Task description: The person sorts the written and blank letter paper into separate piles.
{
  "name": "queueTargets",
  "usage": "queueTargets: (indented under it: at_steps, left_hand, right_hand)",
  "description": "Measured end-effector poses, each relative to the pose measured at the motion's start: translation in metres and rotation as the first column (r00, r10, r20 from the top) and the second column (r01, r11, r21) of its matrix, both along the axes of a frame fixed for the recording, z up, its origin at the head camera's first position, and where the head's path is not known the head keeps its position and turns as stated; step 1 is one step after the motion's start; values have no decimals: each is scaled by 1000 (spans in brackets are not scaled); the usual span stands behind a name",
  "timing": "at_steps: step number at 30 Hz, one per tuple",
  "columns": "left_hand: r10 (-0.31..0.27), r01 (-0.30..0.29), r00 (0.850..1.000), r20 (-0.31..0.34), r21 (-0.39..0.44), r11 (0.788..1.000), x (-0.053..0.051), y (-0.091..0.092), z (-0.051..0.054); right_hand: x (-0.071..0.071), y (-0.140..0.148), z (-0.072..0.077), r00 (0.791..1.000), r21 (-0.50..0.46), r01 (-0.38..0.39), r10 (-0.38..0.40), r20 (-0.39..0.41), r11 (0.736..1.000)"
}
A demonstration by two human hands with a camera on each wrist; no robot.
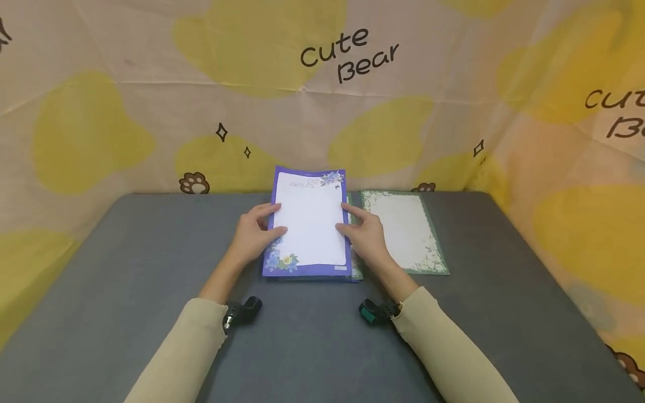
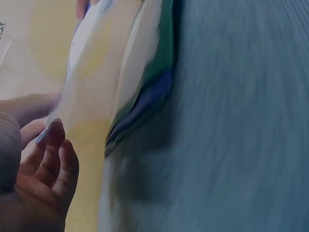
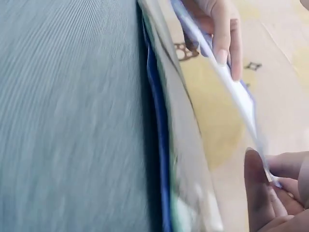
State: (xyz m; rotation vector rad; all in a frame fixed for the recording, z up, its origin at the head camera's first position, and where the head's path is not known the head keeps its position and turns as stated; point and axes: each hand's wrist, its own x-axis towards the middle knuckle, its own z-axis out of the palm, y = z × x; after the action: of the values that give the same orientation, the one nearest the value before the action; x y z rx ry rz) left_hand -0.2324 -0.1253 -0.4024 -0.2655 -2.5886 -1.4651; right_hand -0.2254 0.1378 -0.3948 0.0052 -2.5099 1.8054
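A sheet of stationery paper (image 1: 309, 224) with a purple border and blue flowers in two corners is held up between both hands. My left hand (image 1: 251, 232) pinches its left edge, thumb on the front. On the opposite edge my right hand (image 1: 368, 234) pinches it the same way. Beneath it, mostly hidden, lies a stack of bordered sheets (image 1: 356, 272). The right wrist view shows the lifted paper (image 3: 239, 94) apart from the stack (image 3: 181, 130). Green and purple edges of the stack (image 2: 157, 63) show in the left wrist view.
To the right of the stack lies a green-bordered floral sheet (image 1: 403, 229) on the dark grey table (image 1: 307, 347). A printed cloth (image 1: 282, 123) with yellow patches hangs behind the table. Each wrist wears a black band (image 1: 242, 313).
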Motion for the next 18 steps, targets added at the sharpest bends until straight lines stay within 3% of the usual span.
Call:
queueTargets:
  at_steps: [6,11,18]
  left_hand:
    - [21,-14,999,44,-136,991,6,-34,14]
    - [60,-42,995,78,-218,975,12,-59,24]
    - [106,-64,985,137,-280,958,20,-82,29]
  right_hand:
    - [-1,-26,8,994,45,-91,88,64,995]
    - [-7,-48,13,977,50,-198,193,89,979]
    - [-12,-79,15,959,89,-269,258,117,959]
